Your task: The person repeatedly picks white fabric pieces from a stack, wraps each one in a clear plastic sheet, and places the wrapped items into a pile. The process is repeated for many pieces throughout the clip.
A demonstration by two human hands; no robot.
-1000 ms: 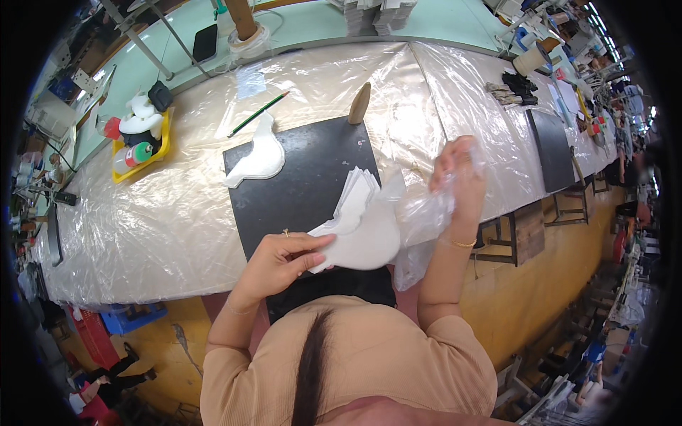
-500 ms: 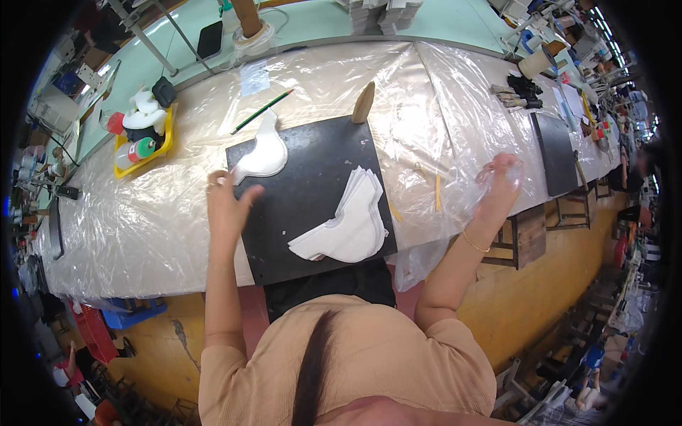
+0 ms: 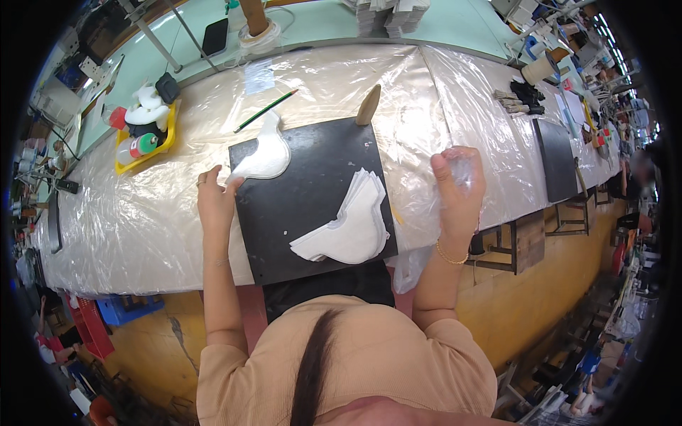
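My left hand (image 3: 216, 193) is at the left edge of the black board (image 3: 298, 202), thumb and fingers apart, holding nothing. Its thumb tip is close to the lower tip of a curved white piece (image 3: 268, 157), which lies over the board's far left corner. A fanned stack of similar white pieces (image 3: 353, 226) rests on the near right part of the board. My right hand (image 3: 462, 190) is raised right of the board, fingers curled toward the thumb. Glossy clear plastic (image 3: 460, 170) shows in its grasp; its full shape is hard to make out.
A wooden wedge-shaped tool (image 3: 368, 105) stands at the board's far edge. A green pencil (image 3: 266, 111) lies beyond the white piece. To the left is a yellow basket (image 3: 168, 142) with bottles. Clear plastic sheeting (image 3: 142, 241) covers the table. A second black board (image 3: 554, 160) lies at right.
My right hand has swung left and nearer to the board, turning as it moved. My left hand has shifted slightly left and back from the board, its thumb now closer to the curved white piece.
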